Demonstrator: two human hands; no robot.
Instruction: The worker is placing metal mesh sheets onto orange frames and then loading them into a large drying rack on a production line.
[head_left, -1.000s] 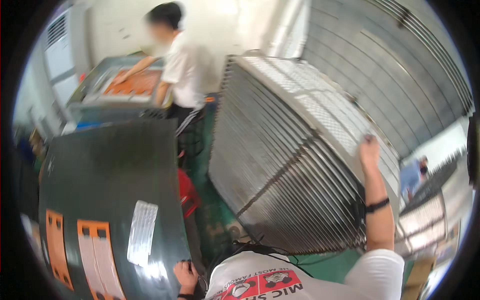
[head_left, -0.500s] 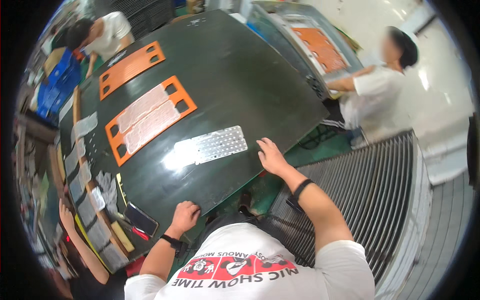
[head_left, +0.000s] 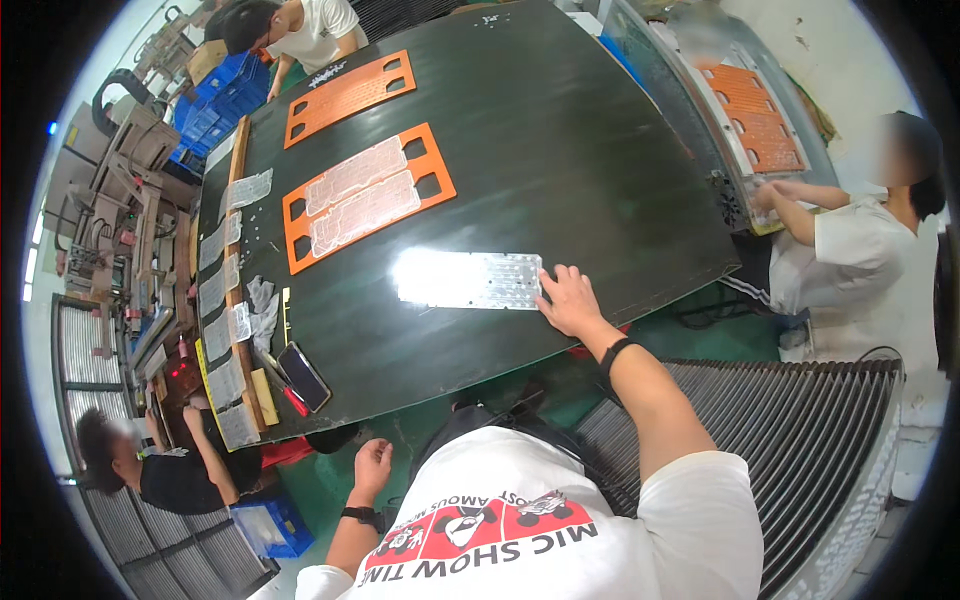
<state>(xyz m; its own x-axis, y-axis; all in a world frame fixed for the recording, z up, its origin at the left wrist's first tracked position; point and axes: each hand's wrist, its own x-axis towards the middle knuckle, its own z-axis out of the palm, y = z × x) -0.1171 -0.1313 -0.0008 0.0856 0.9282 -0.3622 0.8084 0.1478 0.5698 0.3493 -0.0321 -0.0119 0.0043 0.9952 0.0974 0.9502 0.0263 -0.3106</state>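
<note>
A thin silver metal plate (head_left: 490,280) with rows of small holes lies flat on the dark green tabletop, its left part washed out by glare. My right hand (head_left: 572,302) has its thumb and fingers on the plate's right end; the fingertips are partly hidden at its edge. Below the table's near edge, my left hand (head_left: 373,468) hangs in front of my body with loosely curled fingers and nothing visible in it. Beyond the plate sits an orange board (head_left: 437,158) with cut-out corners, carrying two clear, patterned plastic sheets (head_left: 365,212).
Another orange board (head_left: 350,98) lies farther back. Clear pieces (head_left: 212,290) line a wooden strip at the left, near a phone (head_left: 303,377) and a grey glove (head_left: 263,312). Co-workers are at left, back and right. A ribbed dark rack (head_left: 760,440) stands at my right.
My right hand has reached the plate's right end from beside it. My left hand has come off the table edge. The view has turned, showing more on the left.
</note>
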